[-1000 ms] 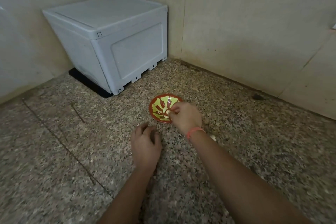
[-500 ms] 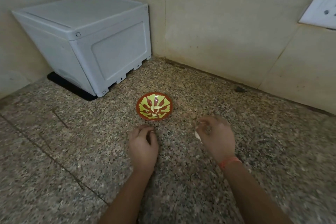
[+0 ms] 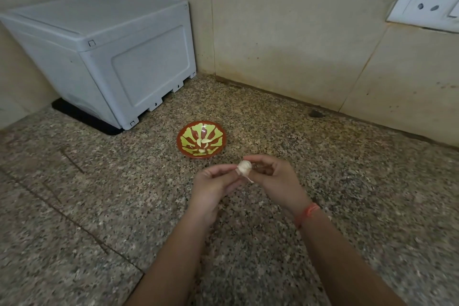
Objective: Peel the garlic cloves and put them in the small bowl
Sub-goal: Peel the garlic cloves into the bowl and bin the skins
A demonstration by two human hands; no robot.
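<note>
Bare forearms (image 3: pixel 173 256), 1 orange-red thread band (image 3: pixel 307 213) by right hand (image 3: pixel 275 181).

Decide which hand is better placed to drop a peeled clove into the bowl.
Probably left: both hands pinch the garlic, but the left hand lies just before the small bowl; the right hand lies further aside.

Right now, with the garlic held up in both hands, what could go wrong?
The garlic is pinched only between the left hand and right hand, above the counter, not over the small bowl; it might slip and roll away. The loose skin hanging from it could fall among the peeled cloves.
</note>
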